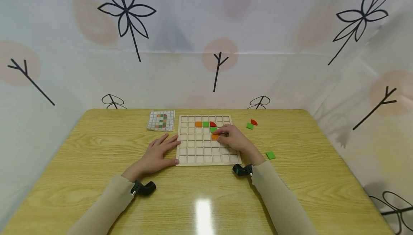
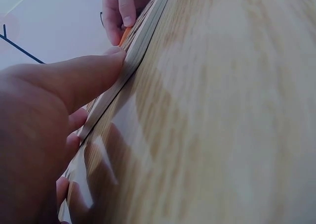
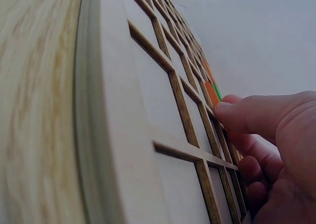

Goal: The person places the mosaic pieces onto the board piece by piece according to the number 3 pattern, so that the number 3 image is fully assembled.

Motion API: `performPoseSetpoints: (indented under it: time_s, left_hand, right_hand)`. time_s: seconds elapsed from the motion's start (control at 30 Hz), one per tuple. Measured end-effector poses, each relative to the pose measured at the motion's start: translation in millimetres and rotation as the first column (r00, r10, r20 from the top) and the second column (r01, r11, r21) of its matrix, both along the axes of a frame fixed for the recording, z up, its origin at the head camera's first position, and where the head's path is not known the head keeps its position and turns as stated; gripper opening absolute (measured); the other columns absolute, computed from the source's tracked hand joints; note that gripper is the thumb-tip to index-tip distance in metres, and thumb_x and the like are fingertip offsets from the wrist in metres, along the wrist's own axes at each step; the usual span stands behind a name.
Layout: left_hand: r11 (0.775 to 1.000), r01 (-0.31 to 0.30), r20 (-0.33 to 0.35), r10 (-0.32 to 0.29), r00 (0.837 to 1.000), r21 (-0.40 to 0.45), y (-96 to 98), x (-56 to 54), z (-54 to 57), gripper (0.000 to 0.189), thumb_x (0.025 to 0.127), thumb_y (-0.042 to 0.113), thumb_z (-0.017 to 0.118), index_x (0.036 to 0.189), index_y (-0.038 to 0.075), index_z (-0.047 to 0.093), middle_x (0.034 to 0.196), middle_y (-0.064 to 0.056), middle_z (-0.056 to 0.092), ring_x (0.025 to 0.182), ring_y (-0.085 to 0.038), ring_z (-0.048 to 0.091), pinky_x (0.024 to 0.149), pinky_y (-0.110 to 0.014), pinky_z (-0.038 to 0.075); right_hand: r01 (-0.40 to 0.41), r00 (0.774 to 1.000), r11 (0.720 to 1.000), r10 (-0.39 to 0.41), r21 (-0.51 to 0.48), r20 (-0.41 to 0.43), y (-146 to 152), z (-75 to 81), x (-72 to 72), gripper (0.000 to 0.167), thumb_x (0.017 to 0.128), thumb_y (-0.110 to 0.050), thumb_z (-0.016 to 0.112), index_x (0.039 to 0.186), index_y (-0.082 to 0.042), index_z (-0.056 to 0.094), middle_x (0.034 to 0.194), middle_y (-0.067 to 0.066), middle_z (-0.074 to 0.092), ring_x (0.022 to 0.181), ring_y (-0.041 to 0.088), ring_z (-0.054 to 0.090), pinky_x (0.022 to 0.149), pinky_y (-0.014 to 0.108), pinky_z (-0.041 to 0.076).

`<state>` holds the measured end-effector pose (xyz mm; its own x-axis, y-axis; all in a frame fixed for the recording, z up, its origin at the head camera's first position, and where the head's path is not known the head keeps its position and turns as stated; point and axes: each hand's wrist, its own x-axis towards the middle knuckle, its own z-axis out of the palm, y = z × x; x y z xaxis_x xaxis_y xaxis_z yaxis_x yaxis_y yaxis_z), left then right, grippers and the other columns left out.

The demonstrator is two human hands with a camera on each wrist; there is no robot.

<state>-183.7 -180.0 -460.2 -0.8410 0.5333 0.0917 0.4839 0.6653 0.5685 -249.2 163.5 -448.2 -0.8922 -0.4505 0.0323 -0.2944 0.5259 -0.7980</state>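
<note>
A wooden grid board (image 1: pixel 191 152) lies on the table between both hands. My left hand (image 1: pixel 155 156) rests at its left edge with fingers spread; in the left wrist view the thumb (image 2: pixel 98 73) presses the rim. Over the board's right half, my right hand (image 1: pixel 235 138) pinches an orange tile (image 1: pixel 214 137) between thumb and fingers, and the right wrist view has the thumb right at that tile (image 3: pixel 212 94). Just above it sits a green tile (image 1: pixel 213 129), partly under the fingertips. Along an upper row are an orange square (image 1: pixel 198 124), a green square (image 1: pixel 205 124) and a red rounded piece (image 1: pixel 212 124).
A small printed pattern card (image 1: pixel 161 120) lies left of the board. To the right are a loose red rounded piece (image 1: pixel 254 122), a green tile (image 1: pixel 250 126) beside it, and another green tile (image 1: pixel 270 155) nearer the right forearm. A patterned cloth hangs behind the table.
</note>
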Motion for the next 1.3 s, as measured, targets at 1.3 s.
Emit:
performPoseSetpoints:
  time_s: [1.3]
  left_hand:
    - [1.0, 0.006, -0.005, -0.006, 1.0, 0.001, 0.7, 1.7, 2.0, 0.07, 0.092, 0.048, 0.067, 0.152, 0.019, 0.046, 0.162, -0.002, 0.028, 0.151, -0.035, 0.009, 0.113, -0.064, 0.005]
  right_hand:
    - [-0.006, 0.998, 1.0, 0.006, 0.01, -0.066, -0.2, -0.4, 0.7, 0.023, 0.097, -0.003, 0.062, 0.117, -0.006, 0.074, 0.116, 0.011, 0.064, 0.099, 0.026, 0.053, 0.085, 0.04, 0.043]
